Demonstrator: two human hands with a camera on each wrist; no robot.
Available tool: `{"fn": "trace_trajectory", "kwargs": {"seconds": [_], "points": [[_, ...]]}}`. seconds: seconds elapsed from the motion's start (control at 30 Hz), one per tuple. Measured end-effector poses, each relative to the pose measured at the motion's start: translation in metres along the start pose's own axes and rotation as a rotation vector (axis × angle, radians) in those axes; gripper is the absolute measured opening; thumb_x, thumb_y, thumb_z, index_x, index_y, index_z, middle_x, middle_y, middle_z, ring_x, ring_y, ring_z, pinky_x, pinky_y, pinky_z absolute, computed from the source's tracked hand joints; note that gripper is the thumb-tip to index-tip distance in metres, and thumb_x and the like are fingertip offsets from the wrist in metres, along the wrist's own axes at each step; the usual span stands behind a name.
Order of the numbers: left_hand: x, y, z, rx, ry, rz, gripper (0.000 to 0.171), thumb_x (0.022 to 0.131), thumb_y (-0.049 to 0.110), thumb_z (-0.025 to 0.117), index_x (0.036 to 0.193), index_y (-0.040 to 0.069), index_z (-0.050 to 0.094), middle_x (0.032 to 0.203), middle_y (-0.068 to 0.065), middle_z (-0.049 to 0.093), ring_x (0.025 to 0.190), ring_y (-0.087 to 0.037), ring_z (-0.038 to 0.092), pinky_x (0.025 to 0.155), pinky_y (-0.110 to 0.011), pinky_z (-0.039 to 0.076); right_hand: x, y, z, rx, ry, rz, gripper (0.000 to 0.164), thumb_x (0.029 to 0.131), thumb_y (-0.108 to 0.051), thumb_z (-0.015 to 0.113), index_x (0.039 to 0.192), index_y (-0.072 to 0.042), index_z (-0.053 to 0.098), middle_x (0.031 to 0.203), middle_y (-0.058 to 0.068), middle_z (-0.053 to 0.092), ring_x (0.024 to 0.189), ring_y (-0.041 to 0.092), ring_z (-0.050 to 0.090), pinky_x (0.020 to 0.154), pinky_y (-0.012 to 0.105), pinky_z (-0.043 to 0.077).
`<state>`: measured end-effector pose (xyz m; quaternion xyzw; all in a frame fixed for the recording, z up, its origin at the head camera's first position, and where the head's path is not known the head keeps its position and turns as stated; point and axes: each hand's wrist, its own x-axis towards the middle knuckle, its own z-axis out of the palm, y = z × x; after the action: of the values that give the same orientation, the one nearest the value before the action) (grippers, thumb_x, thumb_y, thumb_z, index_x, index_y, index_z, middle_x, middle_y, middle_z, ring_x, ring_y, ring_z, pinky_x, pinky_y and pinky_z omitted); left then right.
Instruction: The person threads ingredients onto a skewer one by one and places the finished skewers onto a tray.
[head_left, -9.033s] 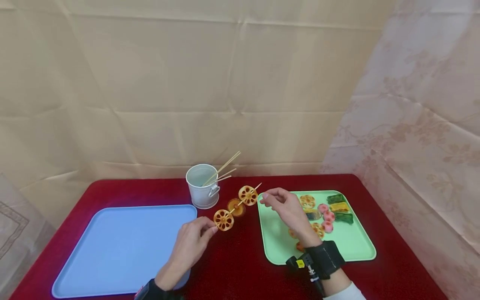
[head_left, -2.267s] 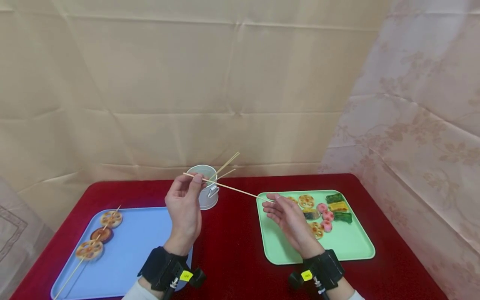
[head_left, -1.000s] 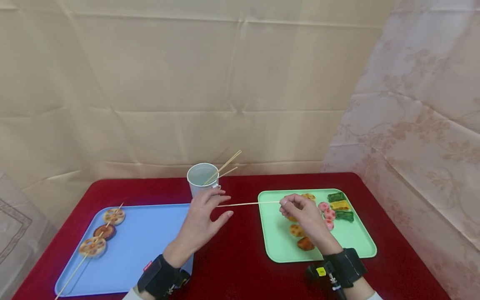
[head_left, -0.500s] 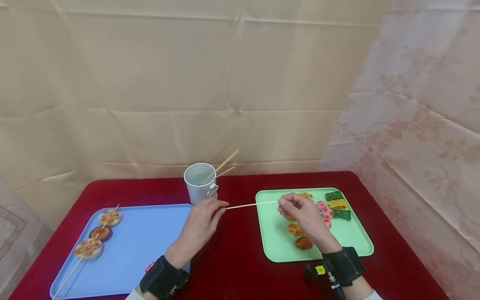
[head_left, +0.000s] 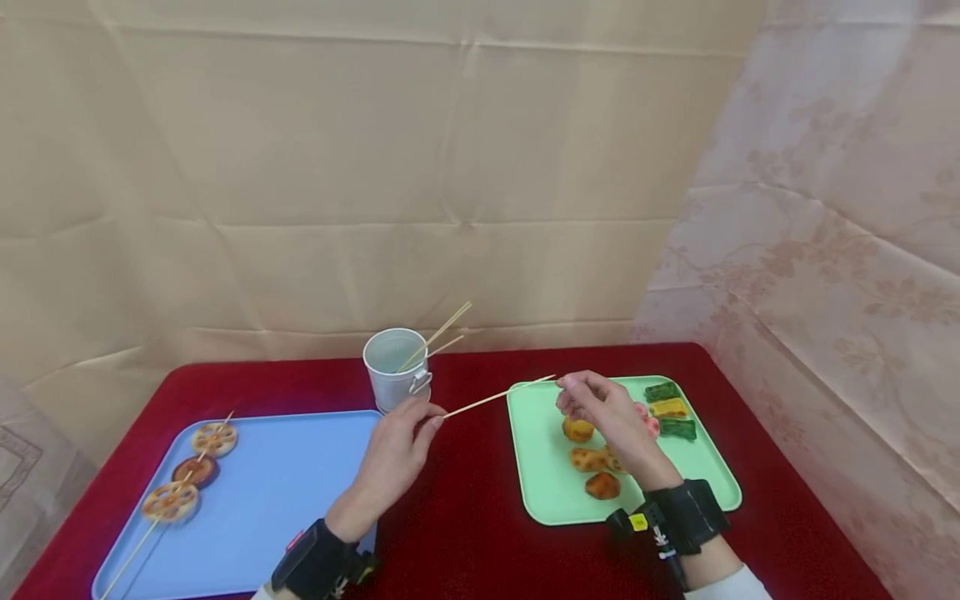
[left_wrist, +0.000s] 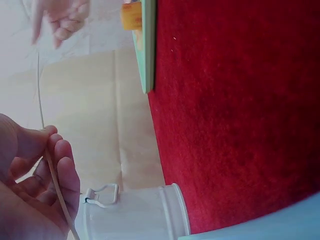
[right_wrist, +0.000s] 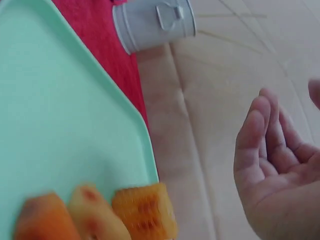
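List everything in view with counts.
Tablecloth: one, red, lower half.
Left tray: one, blue, on tablecloth.
Lotus-root slices: two, tan, skewered, left tray.
Round slice: one, brown, between them.
Bucket: one, white, back middle.
Bucket skewers: at least two, pale, inside.
Right tray: one, pale green, on tablecloth.
Corn piece: one, golden, right tray.
Spotted pieces: at least two, tan, there.
Lump: one, brown, there.
Pink pieces: at least two, there.
Green pieces: two, there.
Yellow piece: one, between those.
Backdrop cloths: two, beige and floral, behind.
Wrist straps: two, black, worn.
Held skewer: one, pale, centre.
Left hand: one, pinching it.
Right hand: one, near tip.
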<state>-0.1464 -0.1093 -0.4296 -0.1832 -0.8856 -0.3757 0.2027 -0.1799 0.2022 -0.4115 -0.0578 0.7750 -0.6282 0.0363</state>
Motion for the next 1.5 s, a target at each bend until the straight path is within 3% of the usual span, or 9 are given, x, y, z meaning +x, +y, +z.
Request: {"fn": "trace_trajectory", "kwargs": {"seconds": [0.1, 0.33, 0.5, 0.7, 0.9, 1.07, 1.3, 1.5], "points": [[-0.002, 0.0, -0.003, -0.016, -0.014, -0.051, 0.008, 0.094, 0.001, 0.073, 0.098, 0.009, 0.074, 0.088, -0.001, 0.066, 0.077, -0.015, 0.058, 0.072, -0.039, 0.051, 0.008, 0.004, -0.008, -0.073, 0.053, 0.011, 0.043, 0.105, -0.041, 0.06, 0.116, 0.001, 0.066, 0.101, 0.019, 0.069, 0.093, 0.028, 0.066, 0.083, 0.033, 0.056], [-0.004, 0.003, -0.01, -0.089, -0.071, -0.15, 0.011, 0.096, 0.003, 0.07, 0.103, 0.009, 0.075, 0.083, 0.001, 0.06, 0.069, -0.012, 0.049, 0.062, -0.03, 0.045, 0.029, 0.01, -0.023, -0.527, 0.12, -0.033, 0.042, 0.104, -0.042, 0.061, 0.115, -0.003, 0.071, 0.103, 0.013, 0.073, 0.091, 0.027, 0.063, 0.08, 0.039, 0.05], [-0.008, 0.003, -0.009, -0.103, -0.077, -0.176, 0.011, 0.097, 0.003, 0.069, 0.103, 0.009, 0.075, 0.083, 0.002, 0.061, 0.07, -0.012, 0.05, 0.063, -0.029, 0.044, 0.042, 0.013, -0.026, -0.77, 0.076, -0.055, 0.03, 0.102, -0.03, 0.066, 0.112, -0.003, 0.072, 0.101, 0.01, 0.073, 0.084, 0.024, 0.062, 0.075, 0.041, 0.051], [-0.011, 0.002, -0.006, -0.098, -0.064, -0.188, 0.01, 0.097, 0.002, 0.069, 0.101, 0.009, 0.075, 0.084, 0.003, 0.064, 0.074, -0.012, 0.053, 0.068, -0.032, 0.046, 0.054, 0.017, -0.023, -0.952, -0.025, -0.025, 0.029, 0.097, -0.026, 0.073, 0.11, 0.0, 0.073, 0.102, 0.012, 0.072, 0.089, 0.028, 0.064, 0.083, 0.047, 0.053], [-0.014, 0.0, -0.005, -0.119, -0.079, -0.222, 0.01, 0.097, 0.003, 0.069, 0.101, 0.01, 0.075, 0.085, 0.003, 0.064, 0.075, -0.013, 0.053, 0.07, -0.033, 0.046, 0.06, 0.018, -0.021, -1.035, -0.101, -0.015, 0.035, 0.091, -0.034, 0.079, 0.106, -0.002, 0.075, 0.099, 0.009, 0.072, 0.083, 0.024, 0.061, 0.076, 0.043, 0.052], [-0.016, -0.001, -0.004, -0.136, -0.08, -0.231, 0.01, 0.097, 0.003, 0.069, 0.101, 0.01, 0.075, 0.083, 0.004, 0.064, 0.074, -0.012, 0.053, 0.068, -0.031, 0.046, 0.063, 0.015, -0.021, -1.065, -0.119, -0.001, 0.031, 0.089, -0.036, 0.08, 0.097, -0.006, 0.075, 0.084, 0.002, 0.067, 0.075, 0.022, 0.056, 0.068, 0.037, 0.045], [-0.021, 0.0, -0.003, -0.158, -0.073, -0.244, 0.01, 0.097, 0.004, 0.069, 0.1, 0.011, 0.075, 0.082, 0.006, 0.064, 0.074, -0.01, 0.054, 0.068, -0.03, 0.046, 0.066, 0.013, -0.021, -1.046, -0.144, 0.088, 0.038, 0.088, -0.038, 0.082, 0.063, -0.012, 0.067, 0.056, -0.002, 0.043, 0.06, 0.021, 0.046, 0.058, 0.034, 0.033], [-0.022, 0.001, -0.001, -0.165, -0.076, -0.257, 0.009, 0.098, 0.004, 0.068, 0.1, 0.011, 0.075, 0.082, 0.005, 0.063, 0.074, -0.011, 0.054, 0.069, -0.03, 0.046, 0.067, 0.013, -0.024, -1.015, -0.165, 0.095, 0.034, 0.086, -0.035, 0.083, 0.065, -0.014, 0.068, 0.057, -0.001, 0.046, 0.062, 0.022, 0.048, 0.06, 0.035, 0.035]]}}
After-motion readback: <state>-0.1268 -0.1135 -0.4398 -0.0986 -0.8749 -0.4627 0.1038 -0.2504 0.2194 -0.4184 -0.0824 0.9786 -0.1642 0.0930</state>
